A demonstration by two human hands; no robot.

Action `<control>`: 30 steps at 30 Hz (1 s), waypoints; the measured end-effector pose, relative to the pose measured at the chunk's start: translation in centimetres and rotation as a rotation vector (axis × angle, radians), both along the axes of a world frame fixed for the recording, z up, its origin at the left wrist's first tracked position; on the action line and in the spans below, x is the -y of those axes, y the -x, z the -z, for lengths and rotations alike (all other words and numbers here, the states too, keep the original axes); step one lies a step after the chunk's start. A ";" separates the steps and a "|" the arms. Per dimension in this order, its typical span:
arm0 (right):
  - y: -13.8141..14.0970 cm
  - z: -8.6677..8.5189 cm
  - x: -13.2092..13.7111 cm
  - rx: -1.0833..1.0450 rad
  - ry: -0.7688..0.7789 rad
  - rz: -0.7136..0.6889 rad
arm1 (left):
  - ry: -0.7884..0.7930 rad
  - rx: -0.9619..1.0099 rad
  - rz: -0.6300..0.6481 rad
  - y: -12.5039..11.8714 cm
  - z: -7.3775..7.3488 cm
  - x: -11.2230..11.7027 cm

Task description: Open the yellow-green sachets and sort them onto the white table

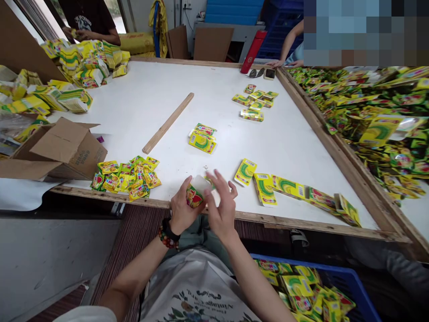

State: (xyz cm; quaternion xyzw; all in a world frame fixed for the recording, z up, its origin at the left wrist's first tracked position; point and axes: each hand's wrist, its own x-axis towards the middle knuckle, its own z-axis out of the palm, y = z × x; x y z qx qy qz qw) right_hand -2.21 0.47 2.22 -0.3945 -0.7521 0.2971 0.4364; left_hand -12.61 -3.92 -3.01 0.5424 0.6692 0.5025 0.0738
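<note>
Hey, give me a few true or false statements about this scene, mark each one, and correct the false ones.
1. The left hand holds a yellow packet. True.
2. A beaded bracelet circles the left wrist. True.
3. A wooden stick lies on the white table. True.
4. The blue crate below the table is empty. False: it holds yellow packets.
5. The cardboard box sits at the table's right side. False: it sits at the left side.
</note>
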 end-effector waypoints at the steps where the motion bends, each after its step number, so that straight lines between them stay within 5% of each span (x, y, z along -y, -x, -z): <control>1: -0.1 0.2 -0.1 -0.108 0.124 0.033 | -0.003 -0.003 0.008 -0.2 -0.1 0.0; 4: -0.4 0.9 -0.5 -0.331 0.575 -0.089 | -0.040 -0.030 0.057 -0.9 -0.1 0.0; 6: -0.4 1.1 -0.6 -0.366 0.718 -0.234 | -0.046 -0.043 0.054 -1.2 0.0 0.0; 11: -0.3 0.7 0.0 -0.244 0.438 -0.196 | 0.111 -0.021 0.078 -1.2 0.1 0.0; 16: 0.1 0.4 0.0 -0.219 0.507 -0.044 | 0.140 0.007 0.063 -1.1 0.3 0.0; 20: 0.1 0.2 -0.5 -0.200 0.484 -0.173 | 0.133 0.031 0.042 -1.1 1.0 -0.1; 24: 0.3 0.4 -0.2 -0.080 0.299 -0.310 | 0.152 0.081 0.038 -1.6 0.6 -0.1; 28: -4.3 -0.1 1.5 0.113 0.195 -0.191 | 0.101 -0.015 0.278 0.0 -1.6 0.8; 30: -9.3 -0.3 2.2 0.377 0.217 -0.077 | 0.089 -0.109 0.215 2.8 -2.7 2.0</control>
